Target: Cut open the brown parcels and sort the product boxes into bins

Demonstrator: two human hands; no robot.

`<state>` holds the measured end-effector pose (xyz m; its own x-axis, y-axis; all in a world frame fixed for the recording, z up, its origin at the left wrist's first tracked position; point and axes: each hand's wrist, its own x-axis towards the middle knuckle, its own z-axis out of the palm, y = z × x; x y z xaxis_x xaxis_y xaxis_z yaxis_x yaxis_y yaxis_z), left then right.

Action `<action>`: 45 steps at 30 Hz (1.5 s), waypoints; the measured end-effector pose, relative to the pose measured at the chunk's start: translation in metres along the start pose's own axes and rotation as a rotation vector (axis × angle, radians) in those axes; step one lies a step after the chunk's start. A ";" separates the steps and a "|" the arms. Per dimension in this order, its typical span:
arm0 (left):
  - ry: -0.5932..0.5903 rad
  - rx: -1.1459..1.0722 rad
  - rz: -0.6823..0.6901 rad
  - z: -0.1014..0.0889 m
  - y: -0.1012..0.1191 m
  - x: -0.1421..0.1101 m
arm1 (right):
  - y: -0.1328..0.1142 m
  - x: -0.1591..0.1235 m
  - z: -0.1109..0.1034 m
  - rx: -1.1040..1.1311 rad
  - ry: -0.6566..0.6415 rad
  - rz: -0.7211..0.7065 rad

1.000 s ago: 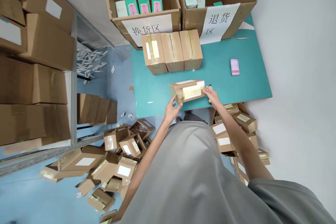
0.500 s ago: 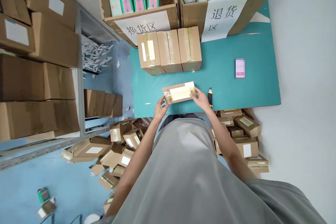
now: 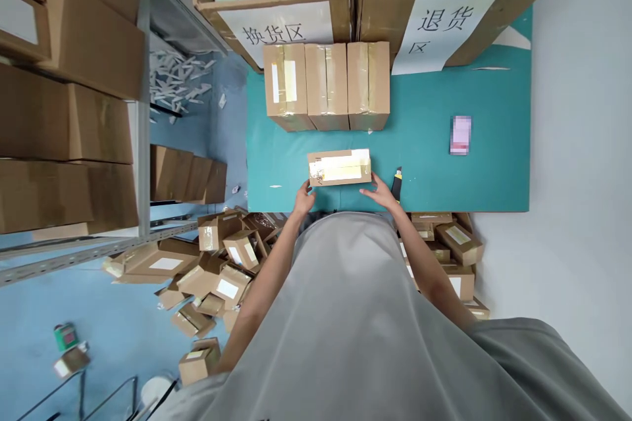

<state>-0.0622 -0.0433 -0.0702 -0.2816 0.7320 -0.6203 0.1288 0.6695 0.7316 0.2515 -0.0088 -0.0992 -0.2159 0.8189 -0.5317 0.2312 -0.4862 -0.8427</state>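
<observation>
A small taped cardboard box (image 3: 340,177) with a white label and handwriting at its left end lies near the front edge of the green table mat. My left hand (image 3: 303,200) is at the box's lower left corner, thumb and fingers apart, fingertips touching or close to it. My right hand (image 3: 381,193) is at the right end, its index finger by the box's side and its thumb spread below the front edge. Neither hand is wrapped round the box. Just right of my right hand lies a black and yellow utility knife (image 3: 397,184).
Three taped cartons (image 3: 326,85) stand in a row behind the small box. Two large open boxes with paper signs (image 3: 289,29) hold green and white packages. A pixelated pink item (image 3: 461,135) lies at the right on the mat (image 3: 424,138). Loose cartons (image 3: 232,283) and loaded shelves (image 3: 143,112) are at left.
The box has turned roughly level with the table edge. My thumbs have come off its top and front, and both hands have loosened. The view has shifted slightly.
</observation>
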 end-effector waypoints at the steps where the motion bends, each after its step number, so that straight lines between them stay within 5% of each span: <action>1: -0.005 0.000 0.002 0.003 0.000 0.001 | 0.002 0.002 0.000 -0.005 0.006 -0.011; 10: 0.016 0.021 0.067 0.008 0.008 0.003 | -0.005 0.009 0.001 -0.033 -0.018 -0.045; 21: 0.143 -0.131 0.209 -0.017 0.011 -0.046 | -0.047 -0.020 -0.018 -0.091 0.098 -0.184; 24: 0.212 -0.081 0.212 -0.014 0.007 -0.041 | -0.043 -0.011 -0.019 -0.203 0.123 -0.183; 30: 0.059 -0.107 0.042 -0.014 -0.017 -0.022 | -0.019 0.004 -0.018 -0.280 0.010 -0.090; 37: 0.097 -0.172 -0.096 -0.010 -0.044 -0.032 | 0.012 -0.015 -0.025 -0.339 0.041 -0.011; 45: 0.071 -0.026 0.034 -0.003 -0.047 -0.046 | 0.012 -0.026 -0.019 -0.266 0.003 -0.059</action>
<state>-0.0585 -0.1090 -0.0752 -0.3443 0.7432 -0.5737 0.1153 0.6399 0.7598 0.2776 -0.0300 -0.0936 -0.2341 0.8444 -0.4818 0.4591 -0.3409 -0.8204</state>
